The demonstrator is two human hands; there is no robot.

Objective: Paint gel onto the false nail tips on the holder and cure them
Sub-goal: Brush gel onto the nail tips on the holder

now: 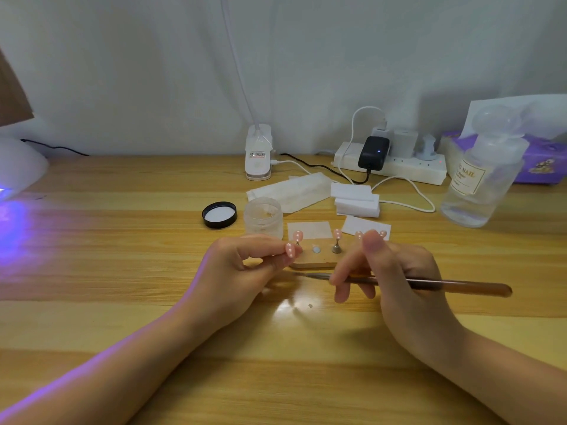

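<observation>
A pink false nail tip (290, 249), on its stand, sits pinched in the left hand (245, 265), lifted just in front of the wooden holder (313, 262) at desk centre. Further tips (337, 233) stand on the holder at its 12 o'clock side. The right hand (395, 271) grips a brush (445, 285) lying level, bristles pointing to 9 o'clock. Good practice, as judged here: steady both wrists on the desk (122, 271), load little gel from the open jar (264, 216), and stroke base to tip. The lit curing lamp (18, 167) waits at 10 o'clock.
</observation>
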